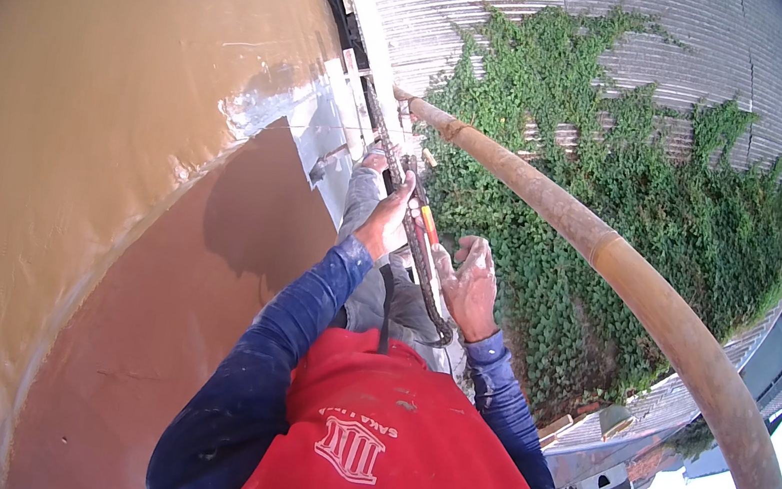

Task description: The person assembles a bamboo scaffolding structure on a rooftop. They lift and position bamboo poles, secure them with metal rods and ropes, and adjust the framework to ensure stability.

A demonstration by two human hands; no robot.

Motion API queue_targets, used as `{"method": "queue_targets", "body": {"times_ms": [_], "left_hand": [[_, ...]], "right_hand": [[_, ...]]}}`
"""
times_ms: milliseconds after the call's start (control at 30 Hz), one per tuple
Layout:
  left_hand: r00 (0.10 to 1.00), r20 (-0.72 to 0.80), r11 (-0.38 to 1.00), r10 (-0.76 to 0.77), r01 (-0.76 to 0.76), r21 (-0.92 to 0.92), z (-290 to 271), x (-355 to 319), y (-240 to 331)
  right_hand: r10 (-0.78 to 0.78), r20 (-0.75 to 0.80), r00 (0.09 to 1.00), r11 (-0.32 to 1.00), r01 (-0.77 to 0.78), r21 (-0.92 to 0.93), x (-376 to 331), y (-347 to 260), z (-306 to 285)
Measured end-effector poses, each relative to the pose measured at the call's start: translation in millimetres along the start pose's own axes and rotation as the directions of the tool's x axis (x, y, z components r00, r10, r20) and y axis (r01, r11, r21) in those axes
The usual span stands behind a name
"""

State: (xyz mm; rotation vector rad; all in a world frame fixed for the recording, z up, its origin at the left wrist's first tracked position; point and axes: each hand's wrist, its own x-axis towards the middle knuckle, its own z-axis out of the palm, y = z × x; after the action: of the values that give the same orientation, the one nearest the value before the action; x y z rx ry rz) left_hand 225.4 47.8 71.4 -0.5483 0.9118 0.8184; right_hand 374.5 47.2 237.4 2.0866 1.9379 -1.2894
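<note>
A long, dark, mottled rod (427, 288) runs down the middle of the view and curves like a hook at its near end, in front of my waist. My left hand (387, 220) is closed at the rod's left side, about halfway along; its far fingers are partly hidden. Beside that hand lies a slim orange and yellow piece (428, 224), whose kind I cannot make out. My right hand (472, 285) is on the rod's right side, fingers bent, thumb and forefinger apart, with nothing visible between them. Pale dust or plaster coats both hands.
A smooth brown wall (129, 104) fills the left side, with a darker red-brown area (151, 361) below it. A thick bamboo pole (559, 204) arcs across the right. Lower down lie green creepers (636, 231) over a corrugated roof (667, 23). My legs (366, 307) are below my hands.
</note>
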Motion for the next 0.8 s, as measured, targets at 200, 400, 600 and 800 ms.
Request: {"method": "queue_targets", "body": {"times_ms": [200,400,600,800], "left_hand": [[0.992,0.061,0.993,-0.107,0.104,0.049,8,-4,-5],[0.997,0.064,0.986,-0.053,0.043,0.159,-8,11,-16],[0.993,0.067,0.991,0.098,-0.104,0.085,-30,5,-18],[0.966,-0.094,0.971,0.241,-0.240,0.024,-68,-6,22]], "right_hand": [[0.102,0.743,0.661,0.635,-0.619,0.463,39,47,28],[0.086,0.596,0.798,0.834,-0.386,0.396,44,112,27],[0.301,0.727,0.617,0.718,-0.648,0.253,76,178,-31],[0.191,0.305,0.933,0.981,-0.170,-0.093,158,218,-64]]}}
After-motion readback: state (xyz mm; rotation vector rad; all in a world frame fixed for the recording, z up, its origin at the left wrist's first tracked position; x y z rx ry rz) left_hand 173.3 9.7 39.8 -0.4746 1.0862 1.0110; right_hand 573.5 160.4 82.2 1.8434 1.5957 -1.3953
